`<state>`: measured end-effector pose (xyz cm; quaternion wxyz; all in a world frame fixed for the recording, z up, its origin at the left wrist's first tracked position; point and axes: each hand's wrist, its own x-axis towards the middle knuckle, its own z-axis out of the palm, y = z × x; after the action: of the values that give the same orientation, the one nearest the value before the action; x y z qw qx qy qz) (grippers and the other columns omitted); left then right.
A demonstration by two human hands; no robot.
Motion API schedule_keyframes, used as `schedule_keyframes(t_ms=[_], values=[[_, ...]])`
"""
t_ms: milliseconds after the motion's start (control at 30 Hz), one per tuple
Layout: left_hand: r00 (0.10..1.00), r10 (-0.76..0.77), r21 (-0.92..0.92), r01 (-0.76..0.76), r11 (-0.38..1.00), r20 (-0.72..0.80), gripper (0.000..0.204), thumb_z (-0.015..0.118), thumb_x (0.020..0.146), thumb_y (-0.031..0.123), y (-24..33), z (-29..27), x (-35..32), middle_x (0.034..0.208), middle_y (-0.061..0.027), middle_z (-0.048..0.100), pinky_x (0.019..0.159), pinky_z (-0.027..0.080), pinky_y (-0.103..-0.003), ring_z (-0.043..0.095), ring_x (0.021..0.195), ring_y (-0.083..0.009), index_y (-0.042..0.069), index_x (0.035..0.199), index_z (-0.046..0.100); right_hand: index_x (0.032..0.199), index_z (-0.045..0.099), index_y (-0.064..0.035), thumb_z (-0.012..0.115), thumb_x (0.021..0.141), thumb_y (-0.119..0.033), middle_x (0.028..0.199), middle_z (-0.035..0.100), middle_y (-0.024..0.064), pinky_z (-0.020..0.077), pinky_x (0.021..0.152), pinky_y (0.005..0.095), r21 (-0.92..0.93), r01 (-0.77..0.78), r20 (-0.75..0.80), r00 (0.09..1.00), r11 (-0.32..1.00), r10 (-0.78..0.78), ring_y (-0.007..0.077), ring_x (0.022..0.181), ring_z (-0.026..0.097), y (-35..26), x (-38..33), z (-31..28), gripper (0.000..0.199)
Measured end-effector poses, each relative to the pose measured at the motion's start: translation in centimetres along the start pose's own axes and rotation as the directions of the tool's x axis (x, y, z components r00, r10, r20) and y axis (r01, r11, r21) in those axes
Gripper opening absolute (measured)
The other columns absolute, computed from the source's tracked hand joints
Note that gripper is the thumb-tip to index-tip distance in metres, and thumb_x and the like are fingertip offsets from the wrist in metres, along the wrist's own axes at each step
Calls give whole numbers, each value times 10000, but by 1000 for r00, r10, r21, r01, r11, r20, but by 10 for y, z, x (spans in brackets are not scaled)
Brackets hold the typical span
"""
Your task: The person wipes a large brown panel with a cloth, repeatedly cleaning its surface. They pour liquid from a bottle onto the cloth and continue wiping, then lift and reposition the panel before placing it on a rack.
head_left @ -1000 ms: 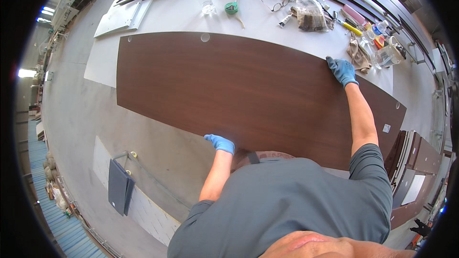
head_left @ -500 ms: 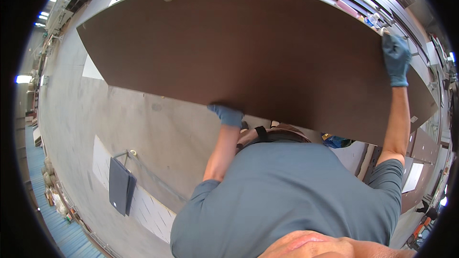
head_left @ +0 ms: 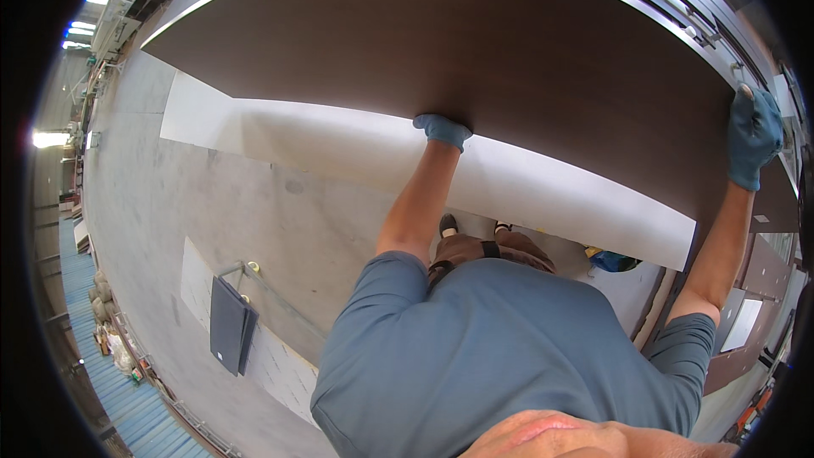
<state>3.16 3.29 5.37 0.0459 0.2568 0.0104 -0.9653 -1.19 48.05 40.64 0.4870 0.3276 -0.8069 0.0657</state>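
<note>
matt dark-brown wood-laminate panel (head_left: 475,42), smooth; blue rubbery gloves; white smooth sheet (head_left: 339,144); grey cloth shirt (head_left: 509,339)

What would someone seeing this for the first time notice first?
A huge dark brown wooden panel fills the upper picture, tilted up off a white sheet on the grey floor. The left hand in a blue glove grips its lower edge at centre; the right hand, also gloved, clasps its right end.

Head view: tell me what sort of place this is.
Probably a furniture or panel workshop. Gloved hands, left hand and right hand, lift a large dark brown board off a white sheet on a concrete floor; more dark panels lie at right.
</note>
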Motion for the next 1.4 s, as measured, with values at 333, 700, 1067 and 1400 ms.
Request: schedule_keyframes(t_ms=[333, 700, 1067, 1400], values=[[984, -166, 91, 160, 983, 63, 680, 261, 1100, 578, -4, -34, 47, 1699, -57, 418, 1252, 374, -511, 401, 1536, -337, 199, 1642, 422, 868, 790, -7, 813, 967, -161, 730, 680, 101, 473, 582, 300, -28, -15, 34, 999, 999, 16, 206, 615, 644, -4, -22, 4, 185], [950, -250, 637, 310, 706, -186, 856, 420, 1056, 668, 42, 9, 9, 1522, -282, 557, 1115, 530, -628, 593, 1339, -477, -15, 1570, 445, 869, 820, -74, 771, 1007, -341, 675, 611, 71, 437, 533, 327, -13, -40, 40, 998, 999, 41, 202, 544, 583, 28, -48, 23, 304], [932, 36, 762, -315, 565, 359, 1528, 714, 716, 891, 142, 144, -193, 1717, -391, 39, 1310, 73, -707, 75, 1589, -574, -130, 1651, 67, 878, 804, -67, 752, 993, -511, 752, 723, 71, 535, 623, 306, -184, -20, 200, 978, 983, 57, 191, 659, 689, 12, -131, -52, 461], [762, 637, 993, -102, -60, 116, 735, 513, 1059, 609, 166, 88, -325, 1535, -146, 557, 1150, 438, -539, 548, 1338, -335, 50, 1537, 498, 1233, 738, -64, 729, 825, -83, 1310, 764, 130, 566, 1046, 427, -141, -222, 605, 752, 965, 261, 321, 1141, 733, -216, -192, -155, 408]])
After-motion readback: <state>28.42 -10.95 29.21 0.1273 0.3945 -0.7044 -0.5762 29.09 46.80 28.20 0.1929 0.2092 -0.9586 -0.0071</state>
